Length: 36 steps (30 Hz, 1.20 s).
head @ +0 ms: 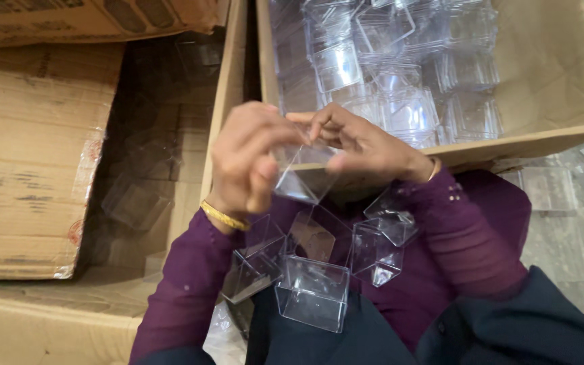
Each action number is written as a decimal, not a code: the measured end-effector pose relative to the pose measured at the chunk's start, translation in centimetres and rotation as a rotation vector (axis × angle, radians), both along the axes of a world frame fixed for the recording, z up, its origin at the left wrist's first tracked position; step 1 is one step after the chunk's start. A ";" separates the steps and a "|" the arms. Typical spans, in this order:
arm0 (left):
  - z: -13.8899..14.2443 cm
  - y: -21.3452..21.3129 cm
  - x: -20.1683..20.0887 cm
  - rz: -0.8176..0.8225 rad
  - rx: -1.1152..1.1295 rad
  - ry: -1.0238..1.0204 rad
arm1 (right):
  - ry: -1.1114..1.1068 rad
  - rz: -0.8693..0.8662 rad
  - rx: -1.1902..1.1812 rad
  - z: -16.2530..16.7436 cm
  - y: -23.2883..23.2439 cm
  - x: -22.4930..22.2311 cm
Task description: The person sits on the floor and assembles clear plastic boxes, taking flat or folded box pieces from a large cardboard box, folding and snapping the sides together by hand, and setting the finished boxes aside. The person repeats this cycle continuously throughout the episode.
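My left hand and my right hand meet in the middle of the view, both gripping one small clear plastic box. The left thumb presses its side, and the right fingers pinch its top edge. Several more clear plastic boxes rest in my lap just below, on purple sleeves and dark cloth. A gold bangle circles my left wrist.
A cardboard carton at the top right holds several clear plastic boxes and lids. An open cardboard carton on the left has a few clear boxes in its shaded inside. More clear pieces lie at the right.
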<state>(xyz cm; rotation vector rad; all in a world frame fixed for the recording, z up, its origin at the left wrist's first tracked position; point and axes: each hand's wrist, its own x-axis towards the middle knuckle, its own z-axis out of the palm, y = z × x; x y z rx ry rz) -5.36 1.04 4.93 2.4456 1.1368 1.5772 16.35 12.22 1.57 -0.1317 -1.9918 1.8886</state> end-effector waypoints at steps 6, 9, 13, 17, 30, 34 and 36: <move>0.7 -1.3 3.4 -0.245 -0.038 0.095 | -0.285 -0.051 0.320 1.4 -1.6 5.3; -0.6 -2.1 4.2 -0.193 -0.228 0.130 | -0.359 -0.292 0.446 0.5 -3.4 11.6; -4.9 -2.2 5.3 -0.242 -0.826 0.458 | -0.282 -1.035 0.460 -2.7 -6.3 25.8; -9.8 -2.5 6.7 -0.237 -0.777 0.728 | -0.693 -1.551 0.621 -9.8 -5.5 39.4; -13.5 -0.9 4.0 -0.103 -0.878 0.867 | -1.267 -1.552 0.395 -25.0 2.0 42.6; -11.6 -1.0 4.3 -0.021 -0.843 0.886 | -1.253 -1.580 0.402 -24.6 2.6 42.6; -9.8 -1.1 4.8 -0.027 -0.837 0.856 | -1.252 -1.573 0.419 -24.6 2.5 42.7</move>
